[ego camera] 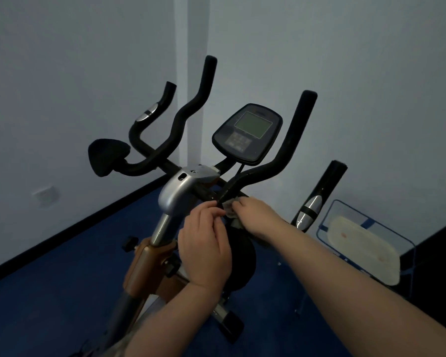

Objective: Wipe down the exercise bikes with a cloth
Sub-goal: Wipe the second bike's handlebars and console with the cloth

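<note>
Landmark for all positions: the silver stem housing (180, 189) at the centre of the exercise bike (165, 228).

Left hand (204, 243): just right of and below the housing. Fingers curled, tips pinching something dark and thin at the base of the near handlebar (281, 155), probably the console cable or the bar itself; cannot tell which. Judged purpose: steadying or lifting that part clear so the cloth can reach behind it.

Right hand (255, 215): further right of the housing, fingers curled over the cloth (231, 211). Only a small pale-grey bunch of cloth shows, between the two hands and against the bar's lower end. Bunched grip suits a narrow tube and a tight junction better than a flat palm.

Console (247, 135): above and right of the housing, screen tilted toward the rider.

Far handlebar (191, 112) and elbow pad (106, 155): left of the housing, neither touched.

Clear bin (366, 248): well right of the housing, on the blue floor, holding something pale.

Judgement: wiping of the bar junction under way; other parts cannot be assessed.
</note>
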Motion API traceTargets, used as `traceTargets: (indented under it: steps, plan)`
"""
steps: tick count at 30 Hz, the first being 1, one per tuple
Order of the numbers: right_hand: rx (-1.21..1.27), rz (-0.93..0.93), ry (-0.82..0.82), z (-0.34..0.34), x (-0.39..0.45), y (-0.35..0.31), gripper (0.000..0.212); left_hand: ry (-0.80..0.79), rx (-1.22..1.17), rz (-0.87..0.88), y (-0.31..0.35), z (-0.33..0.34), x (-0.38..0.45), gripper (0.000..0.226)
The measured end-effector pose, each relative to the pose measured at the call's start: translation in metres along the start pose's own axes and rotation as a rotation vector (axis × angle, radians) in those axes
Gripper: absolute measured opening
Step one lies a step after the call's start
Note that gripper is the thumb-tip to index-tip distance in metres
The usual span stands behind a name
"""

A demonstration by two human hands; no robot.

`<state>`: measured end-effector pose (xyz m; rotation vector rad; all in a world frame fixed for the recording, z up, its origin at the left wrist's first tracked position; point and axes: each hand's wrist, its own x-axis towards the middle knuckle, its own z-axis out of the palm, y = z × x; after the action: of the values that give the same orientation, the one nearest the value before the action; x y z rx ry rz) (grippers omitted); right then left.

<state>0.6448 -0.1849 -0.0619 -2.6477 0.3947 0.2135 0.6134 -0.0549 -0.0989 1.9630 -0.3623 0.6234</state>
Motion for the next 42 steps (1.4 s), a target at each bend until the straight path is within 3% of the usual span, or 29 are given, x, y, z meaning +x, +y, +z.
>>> traceTargets:
  steps: [4, 14, 20, 24, 26, 29, 32, 35, 39, 42]
  plan:
    - [0.209, -0.026, -0.088, 0.000, 0.002, 0.006, 0.038, -0.014, 0.041, 0.013, 0.002, 0.000, 0.001, 0.021]
    - [-0.103, -0.198, -0.006, 0.001, -0.017, 0.014, 0.035, 0.014, -0.064, 0.056, -0.002, 0.002, -0.001, 0.020]
    - [-0.470, -0.404, 0.202, 0.012, -0.052, 0.038, 0.058, 0.005, -0.085, 0.065, -0.002, 0.002, -0.003, 0.018]
    - [-0.565, -0.520, 0.248, 0.005, -0.075, 0.061, 0.069, -0.044, -0.079, 0.052, 0.004, -0.001, -0.002, 0.015]
    - [-0.556, -0.575, 0.262, -0.006, -0.087, 0.077, 0.061, -0.061, -0.129, 0.067, 0.008, -0.004, 0.001, 0.014]
    - [-0.388, -0.529, 0.345, -0.017, -0.089, 0.081, 0.033, -0.103, -0.219, 0.116, 0.022, 0.000, 0.012, 0.014]
    - [-0.272, -0.327, 0.504, -0.011, -0.076, 0.054, 0.042, -0.193, -0.291, 0.091, 0.042, 0.015, 0.025, 0.013]
    - [-0.332, -0.262, 0.729, 0.006, -0.067, 0.043, 0.030, -0.258, -0.285, -0.028, 0.050, 0.029, 0.028, 0.015]
    - [-0.335, -0.399, 0.826, 0.022, -0.059, 0.065, 0.034, -0.275, -0.111, 0.021, 0.044, 0.036, 0.021, 0.014]
    - [-0.402, -0.555, 0.885, 0.019, -0.053, 0.083, 0.038, -0.343, 0.038, 0.051, 0.044, 0.039, 0.023, 0.026]
